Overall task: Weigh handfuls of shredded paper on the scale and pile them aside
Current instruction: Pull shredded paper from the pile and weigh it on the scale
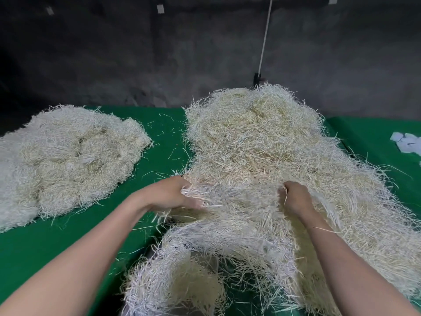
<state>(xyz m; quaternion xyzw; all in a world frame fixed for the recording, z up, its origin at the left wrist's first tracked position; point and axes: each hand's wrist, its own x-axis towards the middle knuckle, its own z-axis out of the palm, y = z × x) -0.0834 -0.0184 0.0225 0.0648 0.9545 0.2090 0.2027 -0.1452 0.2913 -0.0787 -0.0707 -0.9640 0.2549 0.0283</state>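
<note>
Left hand (173, 193) and right hand (296, 198) both clutch strands in the shredded-paper heap (250, 142); side pile (68, 156) lies leftward, nearer the left, scale possibly buried.

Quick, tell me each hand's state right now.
Left hand: closed, gripping a clump of shredded paper.
Right hand: closed, fingers curled into the same shredded paper.

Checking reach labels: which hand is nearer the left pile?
Left. Left hand is at the big heap's left edge, across a gap from the pile; right hand is farther right.
</note>
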